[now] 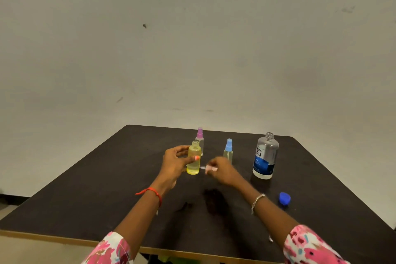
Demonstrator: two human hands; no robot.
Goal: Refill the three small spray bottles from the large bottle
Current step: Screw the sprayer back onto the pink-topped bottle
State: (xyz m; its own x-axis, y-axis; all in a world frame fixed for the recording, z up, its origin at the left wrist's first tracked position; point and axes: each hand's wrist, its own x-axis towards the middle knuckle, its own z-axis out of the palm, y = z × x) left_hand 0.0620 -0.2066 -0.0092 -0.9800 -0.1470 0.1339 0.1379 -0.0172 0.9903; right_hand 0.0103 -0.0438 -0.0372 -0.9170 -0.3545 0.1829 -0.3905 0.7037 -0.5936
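Note:
My left hand grips a small yellow bottle that has no cap and stands upright near the table's middle. Just right of it, my right hand holds a small pale spray cap, blurred by motion. Behind the yellow bottle stands a small bottle with a purple sprayer. A small bottle with a blue sprayer stands farther right. The large clear bottle with a blue label stands uncapped at the right, apart from both hands.
A blue cap lies on the dark table near my right forearm. A darker wet-looking patch marks the tabletop between my arms. A plain wall rises behind the table's far edge.

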